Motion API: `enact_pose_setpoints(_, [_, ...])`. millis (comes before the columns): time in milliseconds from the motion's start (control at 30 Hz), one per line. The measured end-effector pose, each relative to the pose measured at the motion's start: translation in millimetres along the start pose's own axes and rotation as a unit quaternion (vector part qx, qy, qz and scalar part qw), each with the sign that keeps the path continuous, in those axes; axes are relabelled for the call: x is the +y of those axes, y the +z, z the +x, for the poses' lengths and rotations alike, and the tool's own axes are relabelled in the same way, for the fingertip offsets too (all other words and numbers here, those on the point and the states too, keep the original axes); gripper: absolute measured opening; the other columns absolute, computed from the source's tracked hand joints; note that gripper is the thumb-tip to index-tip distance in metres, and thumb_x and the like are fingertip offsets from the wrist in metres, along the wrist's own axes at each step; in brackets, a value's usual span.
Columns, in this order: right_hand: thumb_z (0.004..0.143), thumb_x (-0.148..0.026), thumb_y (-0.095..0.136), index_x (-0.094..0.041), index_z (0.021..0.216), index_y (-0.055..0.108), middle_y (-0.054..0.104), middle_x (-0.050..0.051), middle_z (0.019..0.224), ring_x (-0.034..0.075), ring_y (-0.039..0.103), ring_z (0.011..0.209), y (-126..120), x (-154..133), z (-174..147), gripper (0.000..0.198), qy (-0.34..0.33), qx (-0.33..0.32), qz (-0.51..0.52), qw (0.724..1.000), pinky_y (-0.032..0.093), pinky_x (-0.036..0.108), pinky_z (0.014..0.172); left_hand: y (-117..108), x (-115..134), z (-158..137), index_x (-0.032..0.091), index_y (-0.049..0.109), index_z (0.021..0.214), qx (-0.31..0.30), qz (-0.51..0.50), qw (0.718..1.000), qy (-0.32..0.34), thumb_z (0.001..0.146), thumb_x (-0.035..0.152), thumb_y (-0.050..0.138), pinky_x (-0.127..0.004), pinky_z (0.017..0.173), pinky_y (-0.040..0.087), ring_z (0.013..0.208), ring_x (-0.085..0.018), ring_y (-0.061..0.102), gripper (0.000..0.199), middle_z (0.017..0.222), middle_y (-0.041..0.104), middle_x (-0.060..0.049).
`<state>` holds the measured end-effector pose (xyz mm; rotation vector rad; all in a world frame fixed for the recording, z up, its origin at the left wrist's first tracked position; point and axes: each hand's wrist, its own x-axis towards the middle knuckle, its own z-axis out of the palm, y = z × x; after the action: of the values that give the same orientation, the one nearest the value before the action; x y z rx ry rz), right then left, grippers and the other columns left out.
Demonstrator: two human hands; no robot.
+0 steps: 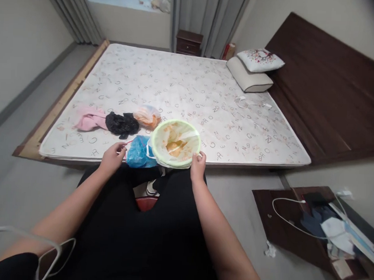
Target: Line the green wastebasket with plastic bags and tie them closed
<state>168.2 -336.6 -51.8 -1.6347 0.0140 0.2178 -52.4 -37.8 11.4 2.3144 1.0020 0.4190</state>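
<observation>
A round trash bin (pixel 154 140) with a light green rim stands at the mattress's near edge. It is lined with a whitish, see-through bag that has yellow-brown stains inside. My right hand (pixel 198 165) pinches the rim and liner on the right side. Against the bin's left side is a crumpled blue plastic bag (pixel 140 151). My left hand (pixel 113 156) is closed beside it, with a thin red drawstring running from the fingertips towards the blue bag. Behind these lie a pink cloth (pixel 90 118), a black plastic bag (pixel 122 124) and a clear bag with orange contents (pixel 148 116).
The bare patterned mattress (pixel 177 86) spreads out ahead, with two pillows (pixel 255 70) near the dark headboard (pixel 326 67). At right stands a dark nightstand (pixel 282 226) with cables and papers. Crumpled tissue (pixel 270 249) lies on the floor. A white cable (pixel 22 232) crosses the lower left.
</observation>
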Motion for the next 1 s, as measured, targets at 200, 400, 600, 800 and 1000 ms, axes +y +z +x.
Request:
enact_pose_setpoints(200, [0.087, -0.053, 0.057, -0.023, 0.118, 0.047, 0.057, -0.004, 0.081, 0.012, 0.059, 0.068, -8.8, 12.8, 6.7, 0.045, 0.038, 0.038, 0.103, 0.993, 0.051, 0.024, 0.065, -8.7, -63.6, -38.7, 0.018, 0.070, 0.112, -0.022, -0.044, 0.993, -0.105, 0.090, 0.045, 0.054, -0.030, 0.085, 0.051, 0.090, -0.022, 0.069, 0.039, 0.094, 0.075, -0.006])
enact_pose_setpoints(400, [0.088, -0.053, 0.053, -0.025, 0.116, 0.046, 0.060, 0.000, 0.098, 0.013, 0.064, 0.085, -13.3, 19.0, 9.4, 0.040, 0.030, 0.063, 0.051, 0.996, 0.055, 0.025, 0.070, -8.0, -56.2, -42.0, 0.019, 0.072, 0.104, -0.083, -0.098, 0.989, -0.070, 0.097, 0.048, 0.039, -0.028, 0.074, 0.046, 0.076, -0.020, 0.064, 0.044, 0.072, 0.068, -0.001])
enact_pose_setpoints(600, [0.091, -0.058, 0.047, -0.024, 0.116, 0.048, 0.060, 0.003, 0.103, 0.015, 0.064, 0.087, -15.3, 22.7, 11.4, 0.042, 0.012, 0.053, -0.042, 0.998, 0.055, 0.025, 0.066, -9.1, -60.8, -35.1, 0.020, 0.055, 0.065, -0.032, -0.192, 0.973, -0.124, 0.091, 0.050, 0.045, -0.026, 0.064, 0.037, 0.065, -0.016, 0.051, 0.041, 0.060, 0.054, 0.001])
enact_pose_setpoints(800, [0.091, -0.061, 0.043, -0.025, 0.115, 0.047, 0.057, 0.004, 0.106, 0.016, 0.064, 0.087, -17.9, 26.6, 12.8, 0.043, -0.009, 0.034, -0.090, 0.995, 0.057, 0.026, 0.065, -12.7, -64.7, -35.8, 0.022, 0.036, 0.055, -0.005, -0.270, 0.947, -0.175, 0.084, 0.053, 0.056, -0.025, 0.053, 0.024, 0.052, -0.012, 0.031, 0.047, 0.047, 0.031, 0.006])
enact_pose_setpoints(1000, [0.091, -0.063, 0.044, -0.024, 0.112, 0.050, 0.056, 0.004, 0.108, 0.016, 0.064, 0.092, -17.0, 26.1, 11.8, 0.045, -0.008, 0.016, -0.106, 0.994, 0.055, 0.024, 0.062, -11.3, -60.2, -35.3, 0.021, 0.040, 0.051, -0.029, -0.285, 0.947, -0.144, 0.084, 0.050, 0.056, -0.026, 0.054, 0.025, 0.052, -0.011, 0.032, 0.047, 0.048, 0.034, 0.005])
